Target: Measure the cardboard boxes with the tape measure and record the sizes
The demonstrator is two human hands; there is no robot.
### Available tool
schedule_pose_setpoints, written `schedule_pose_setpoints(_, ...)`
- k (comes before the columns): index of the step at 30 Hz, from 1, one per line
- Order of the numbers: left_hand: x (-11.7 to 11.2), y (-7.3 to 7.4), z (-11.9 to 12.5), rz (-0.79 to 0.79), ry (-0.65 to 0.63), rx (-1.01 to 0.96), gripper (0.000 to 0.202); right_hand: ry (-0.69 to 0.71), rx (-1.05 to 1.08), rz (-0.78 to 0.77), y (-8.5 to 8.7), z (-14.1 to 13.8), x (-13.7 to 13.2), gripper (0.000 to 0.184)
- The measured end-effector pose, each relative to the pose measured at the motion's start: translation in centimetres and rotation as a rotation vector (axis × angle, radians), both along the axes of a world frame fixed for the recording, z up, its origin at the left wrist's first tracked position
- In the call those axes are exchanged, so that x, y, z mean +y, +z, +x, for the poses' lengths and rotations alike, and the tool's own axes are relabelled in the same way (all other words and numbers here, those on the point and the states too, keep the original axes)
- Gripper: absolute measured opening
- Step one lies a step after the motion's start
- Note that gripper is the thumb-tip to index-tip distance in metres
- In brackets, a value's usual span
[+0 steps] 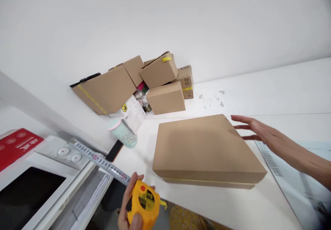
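My left hand [126,202] is wrapped round a yellow tape measure [147,202] at the bottom middle. Its metal blade [103,162] is drawn out to the upper left, across the front of a white appliance. On the white table [204,200] lies a large closed cardboard box [201,145], with a lid and a yellow strip low on its near side. Beside the box's right far edge is my right hand [252,128], fingers stretched and apart, holding nothing. Whether its fingertips touch the box, I cannot tell.
Several smaller cardboard boxes [165,99] are stacked against the wall. A mint cup with a pink lid [124,135] stands before a white packet [134,111]. At left are the white appliance [38,175] and a red box [20,145]. A printed sheet [297,168] lies at right.
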State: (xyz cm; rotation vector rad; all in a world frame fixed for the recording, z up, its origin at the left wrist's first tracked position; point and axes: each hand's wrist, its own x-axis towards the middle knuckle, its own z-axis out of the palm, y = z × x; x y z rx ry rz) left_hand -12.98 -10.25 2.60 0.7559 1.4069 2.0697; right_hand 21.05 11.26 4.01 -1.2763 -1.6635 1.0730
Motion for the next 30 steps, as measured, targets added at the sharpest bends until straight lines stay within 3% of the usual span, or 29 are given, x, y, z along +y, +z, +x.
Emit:
schedule_pose_setpoints(3,1.2,-1.3,-0.9,-0.015,-0.131,-0.166,0.077,0.098,-0.023,0.08,-2.1,0.9,-2.0,0.056)
schedule_pose_setpoints(6,2.2,-1.7,-1.0,-0.01,-0.271,-0.324,0.071,0.103,-0.099,0.274,-3.0,0.5,-3.5,0.054)
schedule_pose_setpoints(9,3.0,-1.1,-1.0,0.023,-0.36,-0.347,0.069,0.043,-0.176,0.45,-2.9,-0.1,-4.5,0.053)
schedule_pose_setpoints(12,4.5,0.5,-1.3,0.081,-0.435,-0.248,0.07,-0.019,-0.148,0.533,-1.4,-0.4,-4.7,0.05)
schedule_pose_setpoints(15,7.0,2.5,-1.4,0.14,-0.522,-0.139,0.072,-0.167,-0.077,0.407,1.9,-0.9,-3.8,0.048)
schedule_pose_setpoints(17,8.9,3.8,-1.0,0.139,-0.595,-0.087,0.071,-0.318,-0.095,0.143,4.8,-1.6,-2.6,0.053)
schedule_pose_setpoints(19,10.2,4.8,-0.2,0.133,-0.65,-0.035,0.067,-0.339,-0.074,-0.056,7.2,-2.4,-1.1,0.058)
schedule_pose_setpoints(21,10.5,5.6,0.9,0.143,-0.662,0.028,0.065,-0.313,-0.027,-0.15,8.6,-2.9,0.5,0.061)
schedule_pose_setpoints(24,9.0,6.4,3.3,0.135,-0.708,0.085,0.068,-0.287,0.019,-0.154,8.6,-3.0,2.7,0.059)
schedule_pose_setpoints(26,7.8,6.3,5.4,0.079,-0.851,0.07,0.067,-0.294,0.02,-0.124,7.8,-2.8,3.7,0.057)
schedule_pose_setpoints(28,7.0,5.5,7.5,-0.017,-1.04,0.043,0.067,-0.304,0.01,-0.114,7.2,-2.6,4.5,0.056)
schedule_pose_setpoints(30,6.9,3.8,9.3,-0.106,-1.149,0.042,0.067,-0.308,-0.001,-0.118,6.9,-2.4,5.0,0.055)
